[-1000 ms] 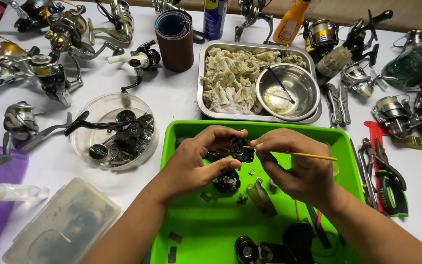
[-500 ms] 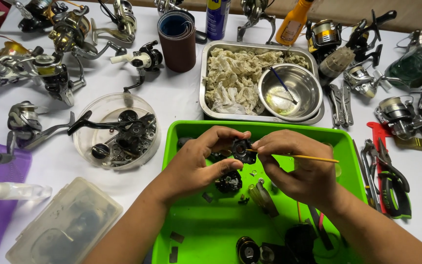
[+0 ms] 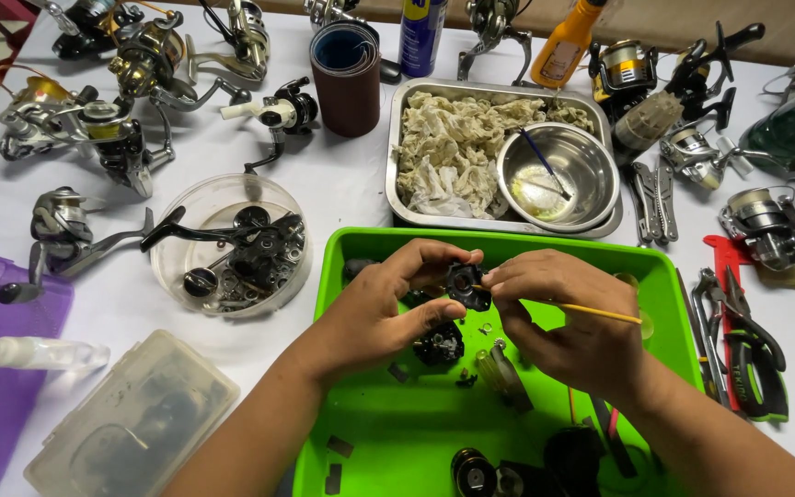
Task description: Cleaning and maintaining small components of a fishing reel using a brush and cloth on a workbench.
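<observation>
Your left hand (image 3: 384, 308) is pinched around a small black reel part (image 3: 464, 283), thumb below and fingers curled over the top, holding it just above the far half of the green tray (image 3: 361, 442). Your right hand (image 3: 568, 317) is closed on a thin yellow-handled brush (image 3: 591, 311), with the tip laid against the part's right face. The two hands meet at the part, nearly touching.

As a judgement, you are somewhere in the middle of the job. One piece is being brushed, while several others lie loose on the tray floor: a second black geared piece (image 3: 439, 345) just beneath your hands, small dark chips near the tray's left edge, and round black components at its near edge. The clear round dish (image 3: 232, 244) off the tray's left side also holds a handle and many washers, so plenty seems left to handle.

The part in hand is dark, compact and roughly round with notched or lobed edges. Your fingers cover much of it, so you cannot tell whether it carries grease or dirt.

The steel bowl (image 3: 558, 175) sits in the metal pan with rags (image 3: 457, 152) beyond the tray's far edge.
</observation>
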